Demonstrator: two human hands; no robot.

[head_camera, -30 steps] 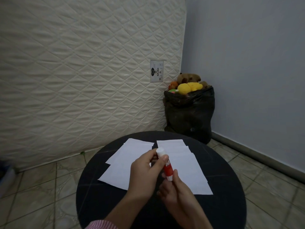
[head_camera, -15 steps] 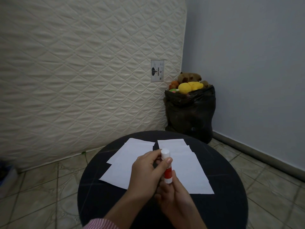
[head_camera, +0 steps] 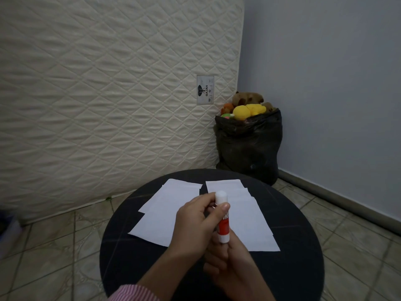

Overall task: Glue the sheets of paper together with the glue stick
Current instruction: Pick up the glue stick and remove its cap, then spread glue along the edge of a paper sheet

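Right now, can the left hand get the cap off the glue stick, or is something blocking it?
Probably yes. The left hand already has thumb and fingers around the white cap, the right hand grips the glue stick from below, and nothing stands above the cap.

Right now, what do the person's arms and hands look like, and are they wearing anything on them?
Both hands are bare: no gloves, rings or watch show on the left hand or right hand. The left forearm is uncovered, with a pink-and-white striped sleeve at the bottom edge. No right sleeve shows.
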